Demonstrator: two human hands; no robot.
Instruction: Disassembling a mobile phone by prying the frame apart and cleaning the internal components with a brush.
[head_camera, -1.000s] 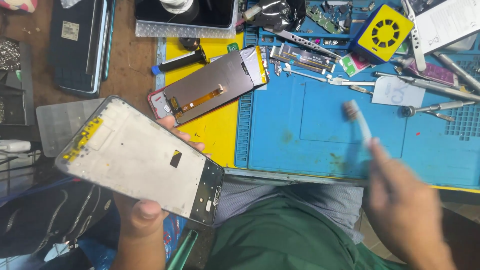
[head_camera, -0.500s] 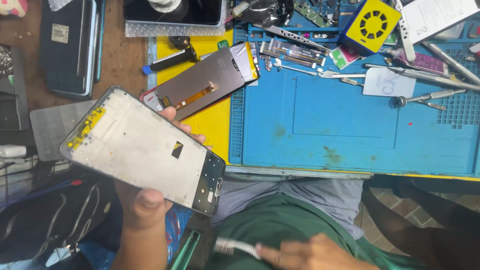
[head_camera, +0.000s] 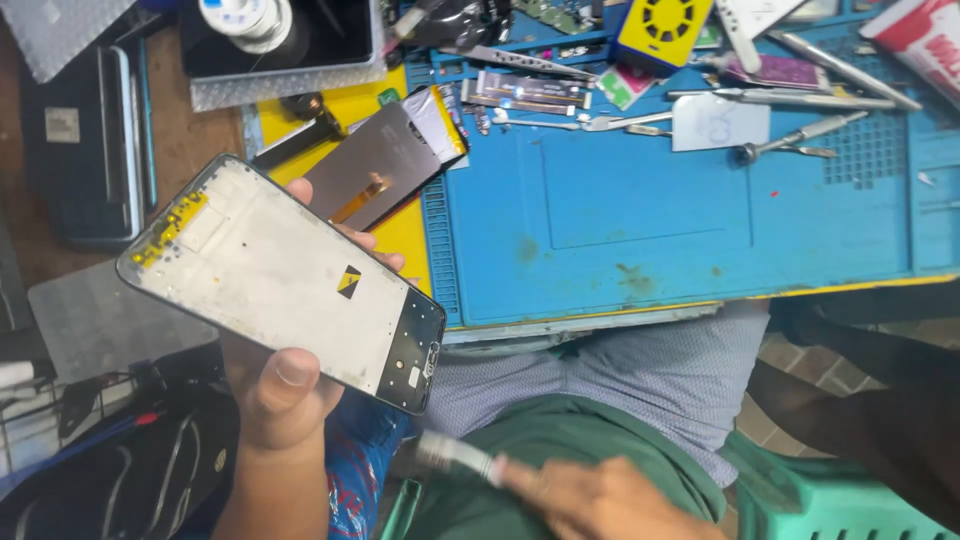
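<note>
Holding position at far left: left hand (head_camera: 285, 385), clasped around a phone frame (head_camera: 280, 280), thumb pressed on the near long edge, fingertips showing past the far edge. Frame is tilted, its pale inner face up, a yellow strip at the upper left end, a small black and yellow sticker near the middle, a dark section at the lower right end. Compared with half a second ago, the grip and the tilt are the same; the frame sits much as it did.

Behind the frame, on the yellow mat (head_camera: 405, 225): a grey display panel (head_camera: 375, 165) with an orange flex strip, lying flat, not shifted.

Centre: blue work mat (head_camera: 640, 210), bare in the middle, with a few brown stains near its front edge. Along its far edge lie tweezers (head_camera: 800, 135), a white card (head_camera: 720, 122) and a yellow square part (head_camera: 665, 25), all as before.

Lower centre to right: right hand (head_camera: 600, 500), blurred, low over the lap on green cloth, closed on a small white brush (head_camera: 455, 455) whose end points left. A second ago this hand was raised over the blue mat at the right with the brush upright; half a second ago it was already down at the lap, and it has since moved a little to the right.
</note>
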